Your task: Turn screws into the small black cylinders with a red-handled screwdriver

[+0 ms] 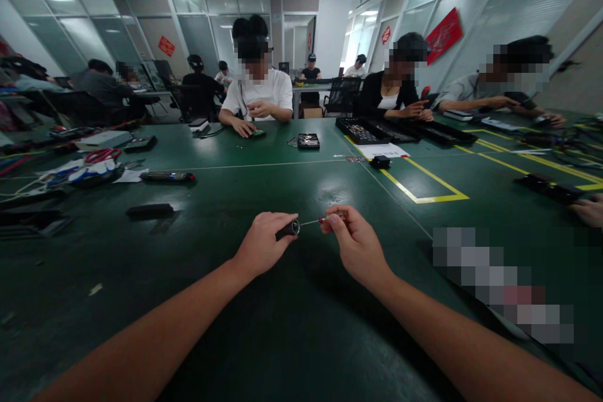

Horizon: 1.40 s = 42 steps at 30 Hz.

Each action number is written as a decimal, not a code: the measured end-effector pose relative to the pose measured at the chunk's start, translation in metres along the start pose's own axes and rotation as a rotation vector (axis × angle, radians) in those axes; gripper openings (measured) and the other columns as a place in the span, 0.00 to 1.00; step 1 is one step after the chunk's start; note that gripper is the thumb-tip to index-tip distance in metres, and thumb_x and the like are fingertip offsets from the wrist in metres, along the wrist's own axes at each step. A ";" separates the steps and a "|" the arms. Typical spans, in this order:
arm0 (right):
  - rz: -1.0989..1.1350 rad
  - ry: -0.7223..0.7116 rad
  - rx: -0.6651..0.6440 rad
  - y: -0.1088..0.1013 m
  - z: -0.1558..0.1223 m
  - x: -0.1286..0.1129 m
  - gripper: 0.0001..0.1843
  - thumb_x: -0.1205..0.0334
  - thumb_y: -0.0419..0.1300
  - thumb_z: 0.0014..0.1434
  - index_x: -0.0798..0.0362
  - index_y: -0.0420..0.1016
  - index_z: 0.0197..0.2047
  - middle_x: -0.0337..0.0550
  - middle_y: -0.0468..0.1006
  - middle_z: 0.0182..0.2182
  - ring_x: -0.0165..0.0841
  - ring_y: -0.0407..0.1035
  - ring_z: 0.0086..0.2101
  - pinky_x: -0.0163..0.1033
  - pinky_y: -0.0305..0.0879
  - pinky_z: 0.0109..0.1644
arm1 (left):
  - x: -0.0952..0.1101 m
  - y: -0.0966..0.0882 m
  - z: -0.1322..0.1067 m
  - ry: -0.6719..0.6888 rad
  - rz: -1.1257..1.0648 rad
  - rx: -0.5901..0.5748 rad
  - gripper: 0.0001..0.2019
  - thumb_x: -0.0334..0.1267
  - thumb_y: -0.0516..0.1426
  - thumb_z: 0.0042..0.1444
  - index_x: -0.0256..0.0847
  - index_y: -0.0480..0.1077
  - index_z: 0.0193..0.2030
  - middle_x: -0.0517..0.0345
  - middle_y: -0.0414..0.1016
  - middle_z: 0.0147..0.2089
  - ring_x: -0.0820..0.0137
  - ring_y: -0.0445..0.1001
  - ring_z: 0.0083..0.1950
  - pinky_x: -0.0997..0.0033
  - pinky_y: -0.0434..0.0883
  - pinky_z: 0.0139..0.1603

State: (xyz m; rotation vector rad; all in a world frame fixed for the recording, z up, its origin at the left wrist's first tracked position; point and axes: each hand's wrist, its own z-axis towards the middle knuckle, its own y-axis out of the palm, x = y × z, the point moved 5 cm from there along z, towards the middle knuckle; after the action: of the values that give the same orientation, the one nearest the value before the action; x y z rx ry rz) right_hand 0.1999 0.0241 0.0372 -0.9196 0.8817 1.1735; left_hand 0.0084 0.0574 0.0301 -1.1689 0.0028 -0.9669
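Observation:
My left hand (262, 240) is closed round a short black cylinder (294, 227) whose round, metal-rimmed end faces right. In my right hand (357, 240), between thumb and fingers, is a small screwdriver (325, 219) with a reddish, see-through handle. Its thin shaft points left, and the tip reaches the rim end of the cylinder; whether it touches I cannot tell. Both hands are held above the green table (264, 352).
Left on the table lie a black bar-shaped piece (151, 211), a dark tube (168, 177) and tangled cables (94, 166). Ahead are a small black box (380, 162), a parts tray (308, 141) and larger black trays (362, 130). Co-workers sit opposite; another person's hand (588, 208) shows at right.

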 end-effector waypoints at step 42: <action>-0.122 -0.027 0.086 -0.007 0.001 -0.006 0.11 0.51 0.55 0.68 0.49 0.71 0.45 0.45 0.80 0.36 0.38 0.75 0.37 0.46 0.71 0.44 | -0.005 0.005 -0.001 -0.074 -0.007 -0.068 0.22 0.33 0.62 0.61 0.42 0.70 0.62 0.52 0.76 0.58 0.60 0.72 0.59 0.51 0.66 0.64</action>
State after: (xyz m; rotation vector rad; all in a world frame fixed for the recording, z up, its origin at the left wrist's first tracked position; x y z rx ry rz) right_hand 0.2060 0.0219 0.0437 -0.8739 0.8365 1.0333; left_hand 0.0084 0.0599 0.0235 -1.2672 -0.0283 -0.9355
